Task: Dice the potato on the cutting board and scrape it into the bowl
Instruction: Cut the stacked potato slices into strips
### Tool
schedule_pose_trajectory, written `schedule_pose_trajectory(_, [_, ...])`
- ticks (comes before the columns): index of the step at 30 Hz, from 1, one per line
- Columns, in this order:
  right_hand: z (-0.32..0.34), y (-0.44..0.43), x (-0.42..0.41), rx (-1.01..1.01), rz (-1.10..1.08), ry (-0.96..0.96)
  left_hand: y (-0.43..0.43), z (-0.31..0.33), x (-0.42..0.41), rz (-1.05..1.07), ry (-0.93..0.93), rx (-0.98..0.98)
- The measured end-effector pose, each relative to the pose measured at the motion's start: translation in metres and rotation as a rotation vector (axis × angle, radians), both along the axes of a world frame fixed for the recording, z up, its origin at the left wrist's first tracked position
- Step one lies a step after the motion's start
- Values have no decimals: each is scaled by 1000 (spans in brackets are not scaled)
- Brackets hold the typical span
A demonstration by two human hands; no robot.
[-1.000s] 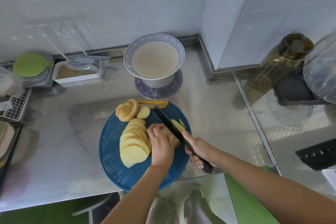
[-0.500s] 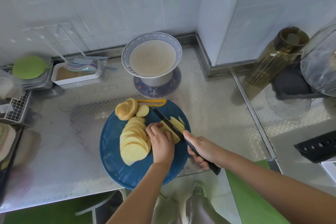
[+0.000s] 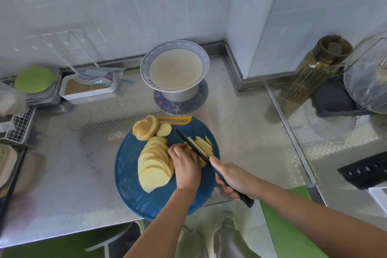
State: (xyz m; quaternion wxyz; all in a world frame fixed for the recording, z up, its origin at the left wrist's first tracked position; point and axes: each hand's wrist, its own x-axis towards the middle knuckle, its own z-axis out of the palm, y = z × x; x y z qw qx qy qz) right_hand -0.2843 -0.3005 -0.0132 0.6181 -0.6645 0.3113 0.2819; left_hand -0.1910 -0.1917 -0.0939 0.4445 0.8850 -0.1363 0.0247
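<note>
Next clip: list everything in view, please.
cutting board: one, blue, counter front
potato slices: fanned row, pale yellow, board's left
potato end: one, tan-skinned, board's far edge
potato strips: several, yellow, right of blade
knife: one, black, across board
bowl: one, white with blue rim, behind board
mat: one, blue, under bowl
bottle: one, olive, far right
tray: one, white, back left
left grip: holds potato slices by blade
right grip: holds knife handle

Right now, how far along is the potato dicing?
Done: most of the potato lies in round slices on the board, with a few strips cut. In hand: the left hand steadies some slices while the right hand works the knife through them. Left: the remaining slices, the end piece, crosscuts into dice, and scraping into the bowl, where no potato shows.
</note>
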Motion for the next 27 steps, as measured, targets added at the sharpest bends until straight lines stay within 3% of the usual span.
schedule_pose_trajectory(20, [1,5,8,-70,75,88,1,-16,7,-91,-205,67])
schedule_pose_trajectory(27, [-2,4,11,-54,75,124,1,-17,7,-47,-153,-18])
